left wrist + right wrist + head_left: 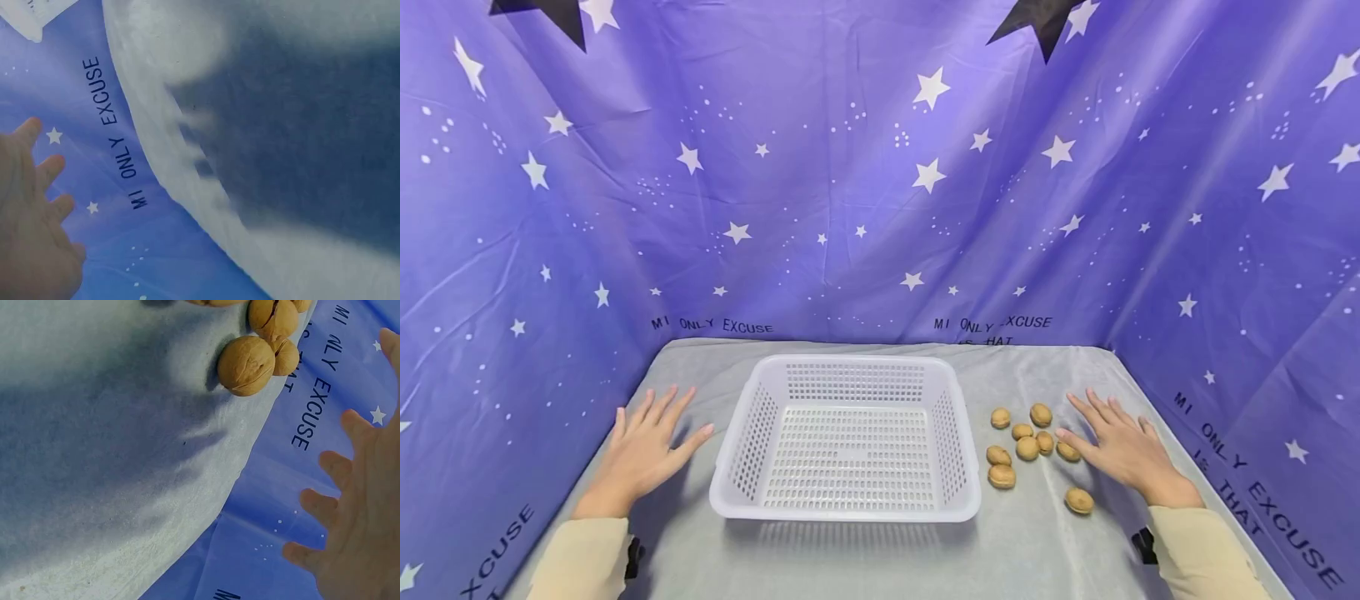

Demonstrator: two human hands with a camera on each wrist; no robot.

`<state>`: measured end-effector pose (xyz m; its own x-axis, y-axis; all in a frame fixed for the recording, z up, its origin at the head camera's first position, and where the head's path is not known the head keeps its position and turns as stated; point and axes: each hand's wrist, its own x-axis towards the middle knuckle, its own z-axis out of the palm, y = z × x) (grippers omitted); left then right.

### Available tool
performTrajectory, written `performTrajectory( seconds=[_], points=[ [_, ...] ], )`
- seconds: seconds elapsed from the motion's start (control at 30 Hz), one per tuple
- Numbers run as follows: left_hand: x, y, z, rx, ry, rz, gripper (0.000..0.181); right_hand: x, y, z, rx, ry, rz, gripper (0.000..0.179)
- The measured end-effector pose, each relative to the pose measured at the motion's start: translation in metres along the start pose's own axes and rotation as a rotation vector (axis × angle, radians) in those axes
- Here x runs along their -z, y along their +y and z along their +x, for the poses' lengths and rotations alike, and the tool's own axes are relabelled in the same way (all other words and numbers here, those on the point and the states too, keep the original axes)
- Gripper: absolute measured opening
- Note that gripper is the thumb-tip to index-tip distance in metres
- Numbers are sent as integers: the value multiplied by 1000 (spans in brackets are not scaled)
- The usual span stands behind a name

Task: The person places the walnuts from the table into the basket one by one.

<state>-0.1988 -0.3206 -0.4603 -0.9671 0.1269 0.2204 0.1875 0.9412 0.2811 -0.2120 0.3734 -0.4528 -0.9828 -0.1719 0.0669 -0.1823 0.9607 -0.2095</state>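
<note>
A white plastic basket (pixel 850 510) with slotted walls and floor stands in the middle of the table, nothing inside it. To its right lie several walnuts (pixel 1027 448), most in a loose group, with a single walnut (pixel 1078 501) nearer the front. My left hand (pixel 643 454), fingers spread, is over the table left of the basket and holds nothing. On the other side my right hand (pixel 1123 442) spreads its fingers beside the walnuts, its thumb overlapping one in the head view. In the right wrist view, a walnut (pixel 246 365) lies beyond the spread fingers.
A grey cloth (pixel 850 562) covers the table. Purple-blue curtains (pixel 820 183) with white stars and printed words hang behind it and along both sides, close by the table edges.
</note>
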Motion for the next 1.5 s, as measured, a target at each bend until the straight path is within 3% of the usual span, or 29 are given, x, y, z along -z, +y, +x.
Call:
performTrajectory(
  seconds=[0.2,0.33,0.5,0.57,0.8,1.07,1.3,1.5],
  points=[
    [-2,7,5,13,-48,-198,76,-1,0,1,8,-11,-6,81],
    [-4,12,8,50,-122,-434,77,0,-2,4,14,-8,1,79],
    [-9,18,9,20,-184,-746,74,0,-6,9,11,-19,17,78],
    [-12,20,9,6,-198,-825,70,0,-7,9,11,-21,24,77],
    [-17,23,11,45,-257,-1065,66,-2,-9,13,9,-21,62,77],
    [-21,24,13,51,-294,-1194,63,-4,-7,24,36,-31,90,77],
    [-23,21,13,27,-317,-1265,66,-5,-3,40,166,-85,258,63],
    [-23,18,14,-2,-347,-1302,66,-7,0,53,179,-134,258,58]
  ],
)
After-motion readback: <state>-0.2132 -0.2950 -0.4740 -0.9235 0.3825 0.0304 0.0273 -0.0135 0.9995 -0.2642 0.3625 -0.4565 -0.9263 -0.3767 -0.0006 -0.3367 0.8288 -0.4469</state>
